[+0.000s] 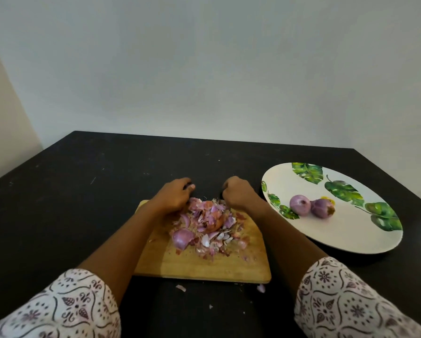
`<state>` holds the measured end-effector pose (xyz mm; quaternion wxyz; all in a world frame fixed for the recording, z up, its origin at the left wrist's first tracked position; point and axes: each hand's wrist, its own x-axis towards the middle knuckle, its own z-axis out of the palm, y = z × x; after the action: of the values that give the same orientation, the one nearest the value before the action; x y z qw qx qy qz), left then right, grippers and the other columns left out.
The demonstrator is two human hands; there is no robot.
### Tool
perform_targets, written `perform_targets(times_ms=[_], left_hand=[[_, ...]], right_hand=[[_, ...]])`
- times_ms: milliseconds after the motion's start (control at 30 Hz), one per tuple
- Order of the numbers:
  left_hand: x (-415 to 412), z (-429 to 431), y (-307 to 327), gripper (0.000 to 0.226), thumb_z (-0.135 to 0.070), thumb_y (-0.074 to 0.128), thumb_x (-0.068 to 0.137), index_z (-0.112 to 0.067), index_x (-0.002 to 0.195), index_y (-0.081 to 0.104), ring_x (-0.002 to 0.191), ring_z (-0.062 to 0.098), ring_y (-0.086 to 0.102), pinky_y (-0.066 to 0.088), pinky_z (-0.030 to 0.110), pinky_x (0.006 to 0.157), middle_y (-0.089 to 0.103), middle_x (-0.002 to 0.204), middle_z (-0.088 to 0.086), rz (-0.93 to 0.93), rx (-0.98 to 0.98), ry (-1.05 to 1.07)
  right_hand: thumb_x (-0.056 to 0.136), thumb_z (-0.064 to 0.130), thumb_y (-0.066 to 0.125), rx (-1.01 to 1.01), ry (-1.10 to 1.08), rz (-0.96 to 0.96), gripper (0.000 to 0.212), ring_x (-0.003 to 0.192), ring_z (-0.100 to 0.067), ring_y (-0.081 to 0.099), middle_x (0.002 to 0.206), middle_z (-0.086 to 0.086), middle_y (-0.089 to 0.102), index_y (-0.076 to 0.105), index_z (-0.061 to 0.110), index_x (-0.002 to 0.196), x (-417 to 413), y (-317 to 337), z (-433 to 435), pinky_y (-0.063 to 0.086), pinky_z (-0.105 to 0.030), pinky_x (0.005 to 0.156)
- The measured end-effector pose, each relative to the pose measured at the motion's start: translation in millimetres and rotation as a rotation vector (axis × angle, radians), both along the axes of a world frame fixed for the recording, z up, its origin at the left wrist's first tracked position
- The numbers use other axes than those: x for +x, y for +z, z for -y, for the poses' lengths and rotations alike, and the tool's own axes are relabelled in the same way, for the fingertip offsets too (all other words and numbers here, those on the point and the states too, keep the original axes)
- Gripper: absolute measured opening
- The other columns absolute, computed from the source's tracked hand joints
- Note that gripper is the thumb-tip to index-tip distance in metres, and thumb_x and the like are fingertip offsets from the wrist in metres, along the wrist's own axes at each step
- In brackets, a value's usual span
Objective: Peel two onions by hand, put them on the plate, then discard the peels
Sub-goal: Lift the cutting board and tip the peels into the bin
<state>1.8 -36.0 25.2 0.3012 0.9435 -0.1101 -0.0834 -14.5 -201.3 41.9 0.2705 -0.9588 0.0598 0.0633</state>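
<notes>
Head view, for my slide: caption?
Both hands gather purple onion peels on wooden board; two peeled onions plated.

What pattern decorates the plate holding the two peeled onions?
Green tropical leaves on white, printed around the plate; clearest in the head view.

wooden cutting board (204, 267), black table (82, 181)

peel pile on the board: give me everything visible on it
The peel pile is a loose heap of dry, papery onion skins, purple, pink and white, with one orange-brown piece near the middle and a larger curved purple piece at its near-left edge. It lies on the far half of the wooden cutting board, with crumbs scattered around it. The left hand and right hand press against its far corners, fingers curled. A few scraps lie off the board on the black table.
</notes>
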Motion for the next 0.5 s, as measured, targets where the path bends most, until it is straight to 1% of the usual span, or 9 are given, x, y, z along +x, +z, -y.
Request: perform_targets(times_ms=[67,133,200,267,333,367,433,500], left_hand=[[-0.7,4.3,1.6,0.033,-0.023,0.042,0.099,-0.009,0.127,0.051,0.108,0.023,0.054,0.041,0.03,0.088,0.057,0.124,0.011,0.045,0.026,-0.045],[-1.4,6.6,3.8,0.026,-0.018,0.05,0.095,-0.01,0.118,0.057,0.101,0.022,0.058,0.047,0.032,0.088,0.061,0.116,0.01,0.042,0.032,-0.089],[-1.8,6.8,5.7,0.023,-0.012,0.054,0.091,-0.01,0.113,0.059,0.099,0.022,0.059,0.049,0.037,0.089,0.062,0.11,0.01,0.028,0.021,-0.123],[-3.0,5.7,7.6,0.025,-0.006,0.057,0.088,-0.011,0.113,0.059,0.1,0.022,0.059,0.05,0.036,0.089,0.062,0.109,0.008,0.054,0.002,-0.132],[-6.3,2.9,9.4,0.031,-0.001,0.059,0.085,-0.014,0.113,0.058,0.102,0.02,0.058,0.05,0.034,0.088,0.061,0.11,0.005,0.099,-0.046,-0.125],[-8.2,1.1,9.6,0.034,0.001,0.06,0.083,-0.015,0.113,0.058,0.102,0.019,0.059,0.051,0.035,0.088,0.061,0.11,0.005,0.121,-0.066,-0.126],[-14.7,-3.2,10.7,0.037,0.004,0.059,0.083,-0.017,0.113,0.059,0.101,0.018,0.06,0.052,0.036,0.089,0.062,0.109,0.005,0.13,-0.095,-0.145],[-22.6,-7.9,11.9,0.037,0.004,0.059,0.083,-0.017,0.113,0.059,0.1,0.013,0.061,0.052,0.033,0.089,0.063,0.107,0.002,0.112,-0.125,-0.192]], right_hand=[[0.093,0.002,0.045,0.06,0.083,-0.014,0.031,0.111,-0.028,0.059,0.124,-0.016,0.062,0.066,0.002,0.115,-0.7,0.3,-7.3,0.049,-0.033,0.093],[0.091,-0.004,0.043,0.136,0.155,-0.029,0.034,0.108,-0.025,0.059,0.121,-0.014,0.063,0.068,0.002,0.113,-3.4,1.3,-14.6,0.049,-0.032,0.088],[0.089,-0.008,0.041,0.207,0.169,-0.026,0.037,0.101,-0.021,0.058,0.117,-0.013,0.063,0.069,0.003,0.109,-4.7,1.3,-18.4,0.047,-0.03,0.083],[0.087,-0.011,0.038,0.285,0.145,-0.005,0.039,0.101,-0.021,0.058,0.113,-0.012,0.064,0.07,0.006,0.101,-5.6,0.4,-17.7,0.05,-0.032,0.087],[0.085,-0.013,0.035,0.347,0.148,0.032,0.04,0.102,-0.024,0.061,0.103,-0.011,0.066,0.068,0.008,0.094,-9.0,0.0,-14.6,0.052,-0.038,0.093],[0.085,-0.014,0.033,0.366,0.169,0.049,0.041,0.101,-0.024,0.063,0.097,-0.01,0.067,0.067,0.008,0.092,-11.5,0.5,-12.3,0.052,-0.039,0.094],[0.085,-0.014,0.032,0.378,0.239,0.053,0.042,0.099,-0.022,0.065,0.09,-0.006,0.068,0.065,0.009,0.095,-17.9,2.0,-7.2,0.051,-0.039,0.095],[0.086,-0.015,0.033,0.385,0.316,0.026,0.043,0.099,-0.018,0.066,0.089,-0.002,0.068,0.064,0.011,0.1,-24.4,3.5,-1.3,0.051,-0.036,0.095]])
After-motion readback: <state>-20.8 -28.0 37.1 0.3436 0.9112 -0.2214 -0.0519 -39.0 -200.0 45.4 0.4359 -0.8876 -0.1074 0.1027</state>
